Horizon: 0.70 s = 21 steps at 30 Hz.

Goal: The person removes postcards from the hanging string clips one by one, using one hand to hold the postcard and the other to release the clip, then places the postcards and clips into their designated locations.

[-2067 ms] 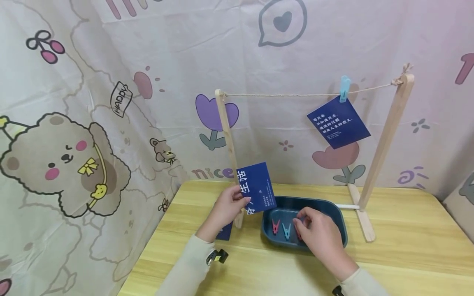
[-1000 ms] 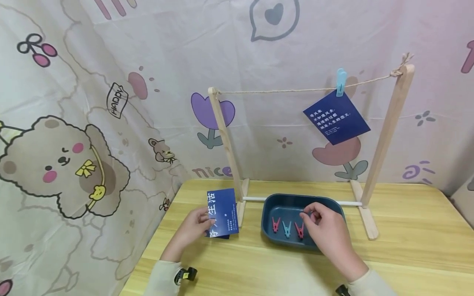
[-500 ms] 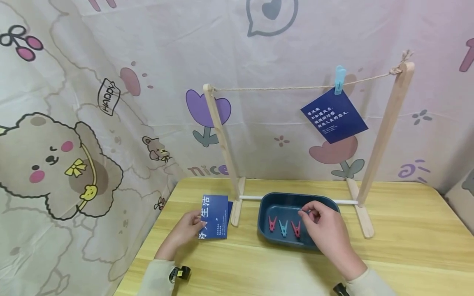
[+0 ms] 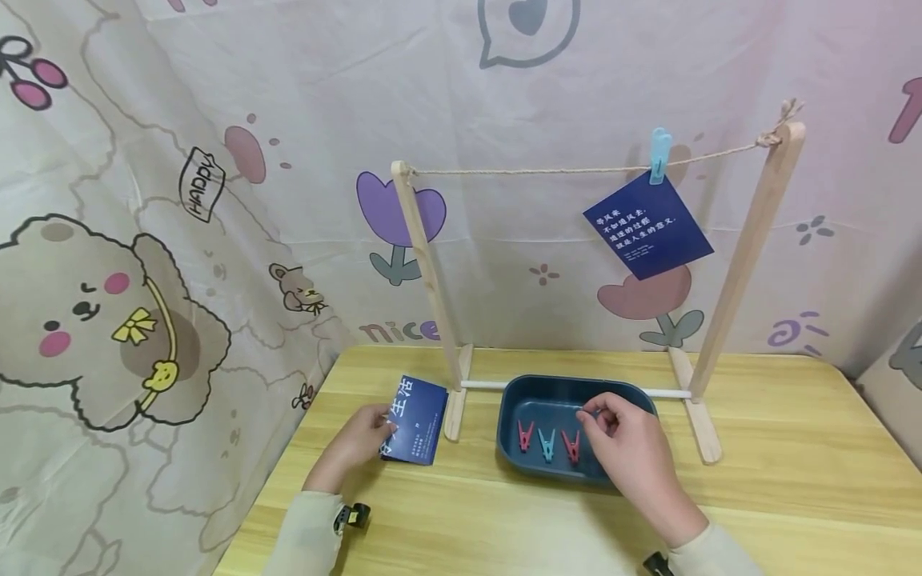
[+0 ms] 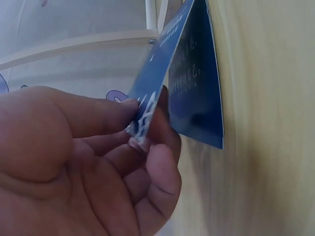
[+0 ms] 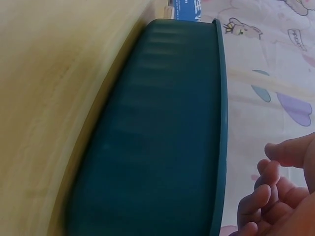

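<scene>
Currently, your left hand (image 4: 354, 440) has the blue card (image 4: 418, 422) tilted over a second card (image 5: 197, 83).
Your left fingers pinch its left edge near the left end of the counter (image 4: 432, 512), where the second card lies; the left wrist view doesn't settle whether the two touch at the far end. If they do, a sideways pull could drag the second card along, and too hard a pinch could crease the edge. The wooden foot (image 4: 454, 420) stands just beside the card, so a swing rightward might knock a corner. Your right hand (image 4: 634, 444) hovers over the tray (image 4: 547, 390), fingers loosely curled with nothing visible in them, near three small clips (image 4: 547, 450); lowering it carelessly could scatter them.
</scene>
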Each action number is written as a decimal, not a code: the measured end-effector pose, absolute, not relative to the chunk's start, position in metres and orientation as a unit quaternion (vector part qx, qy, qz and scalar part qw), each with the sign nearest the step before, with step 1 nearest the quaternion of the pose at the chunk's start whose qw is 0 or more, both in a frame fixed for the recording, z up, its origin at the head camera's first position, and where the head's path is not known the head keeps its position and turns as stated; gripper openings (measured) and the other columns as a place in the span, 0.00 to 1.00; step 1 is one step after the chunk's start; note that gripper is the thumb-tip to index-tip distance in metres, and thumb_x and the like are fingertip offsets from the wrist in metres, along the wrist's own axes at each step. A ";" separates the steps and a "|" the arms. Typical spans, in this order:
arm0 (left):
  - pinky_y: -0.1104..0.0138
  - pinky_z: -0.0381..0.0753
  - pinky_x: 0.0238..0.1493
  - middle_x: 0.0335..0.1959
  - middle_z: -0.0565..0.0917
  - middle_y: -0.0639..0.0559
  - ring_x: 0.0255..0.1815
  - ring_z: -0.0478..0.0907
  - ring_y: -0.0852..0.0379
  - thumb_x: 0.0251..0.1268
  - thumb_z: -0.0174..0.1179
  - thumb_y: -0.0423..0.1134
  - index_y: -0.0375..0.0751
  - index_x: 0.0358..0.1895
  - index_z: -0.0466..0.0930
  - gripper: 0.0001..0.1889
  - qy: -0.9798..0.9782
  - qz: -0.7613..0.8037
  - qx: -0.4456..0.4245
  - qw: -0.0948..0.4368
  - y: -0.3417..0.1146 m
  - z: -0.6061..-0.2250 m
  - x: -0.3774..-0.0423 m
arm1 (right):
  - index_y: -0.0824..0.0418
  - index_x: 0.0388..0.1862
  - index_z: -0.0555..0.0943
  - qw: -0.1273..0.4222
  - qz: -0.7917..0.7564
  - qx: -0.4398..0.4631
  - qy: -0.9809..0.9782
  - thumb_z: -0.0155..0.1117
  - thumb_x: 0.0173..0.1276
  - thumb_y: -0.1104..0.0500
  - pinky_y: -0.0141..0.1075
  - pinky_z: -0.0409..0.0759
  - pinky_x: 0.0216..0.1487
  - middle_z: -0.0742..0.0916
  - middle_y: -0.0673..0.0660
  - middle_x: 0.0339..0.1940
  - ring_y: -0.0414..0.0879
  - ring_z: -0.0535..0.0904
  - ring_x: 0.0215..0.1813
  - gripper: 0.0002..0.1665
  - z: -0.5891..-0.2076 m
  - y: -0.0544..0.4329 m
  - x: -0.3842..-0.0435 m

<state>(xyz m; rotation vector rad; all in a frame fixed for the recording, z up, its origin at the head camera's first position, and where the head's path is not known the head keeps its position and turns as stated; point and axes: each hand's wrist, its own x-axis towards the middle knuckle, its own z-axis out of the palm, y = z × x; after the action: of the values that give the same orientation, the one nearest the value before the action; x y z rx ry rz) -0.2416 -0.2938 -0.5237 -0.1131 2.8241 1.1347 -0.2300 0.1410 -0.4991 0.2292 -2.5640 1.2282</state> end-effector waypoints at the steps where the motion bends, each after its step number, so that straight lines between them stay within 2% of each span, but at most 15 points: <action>1: 0.56 0.90 0.45 0.47 0.91 0.37 0.41 0.87 0.51 0.78 0.61 0.27 0.23 0.67 0.79 0.20 0.926 0.372 -0.041 0.047 -0.294 -0.524 -0.242 | 0.51 0.38 0.87 0.146 0.426 0.081 -0.889 0.77 0.73 0.59 0.33 0.70 0.27 0.79 0.47 0.24 0.42 0.73 0.25 0.05 -0.499 0.141 -0.230; 4: 0.58 0.88 0.40 0.43 0.90 0.41 0.38 0.85 0.53 0.76 0.62 0.27 0.24 0.66 0.81 0.19 0.932 0.358 -0.047 0.042 -0.295 -0.526 -0.244 | 0.51 0.38 0.87 0.149 0.425 0.084 -0.889 0.77 0.73 0.59 0.33 0.70 0.27 0.79 0.47 0.24 0.42 0.72 0.25 0.05 -0.500 0.140 -0.231; 8: 0.58 0.88 0.42 0.42 0.88 0.44 0.39 0.83 0.53 0.76 0.64 0.29 0.26 0.67 0.81 0.20 0.941 0.329 -0.067 0.037 -0.294 -0.530 -0.246 | 0.52 0.38 0.87 0.147 0.424 0.081 -0.890 0.76 0.74 0.59 0.32 0.70 0.27 0.79 0.47 0.24 0.42 0.73 0.26 0.04 -0.501 0.140 -0.231; 21: 0.56 0.89 0.44 0.53 0.89 0.37 0.42 0.85 0.51 0.76 0.66 0.34 0.30 0.66 0.82 0.20 0.947 0.297 -0.119 0.025 -0.288 -0.536 -0.246 | 0.52 0.38 0.87 0.145 0.417 0.080 -0.894 0.75 0.74 0.59 0.32 0.70 0.26 0.80 0.47 0.24 0.42 0.73 0.25 0.04 -0.502 0.140 -0.232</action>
<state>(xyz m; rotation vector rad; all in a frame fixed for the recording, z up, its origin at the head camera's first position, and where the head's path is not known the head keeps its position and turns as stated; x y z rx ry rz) -0.2456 -0.2884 -0.5355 -0.3686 2.9296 0.9185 -0.2315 0.1402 -0.5019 0.2293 -2.5748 1.2009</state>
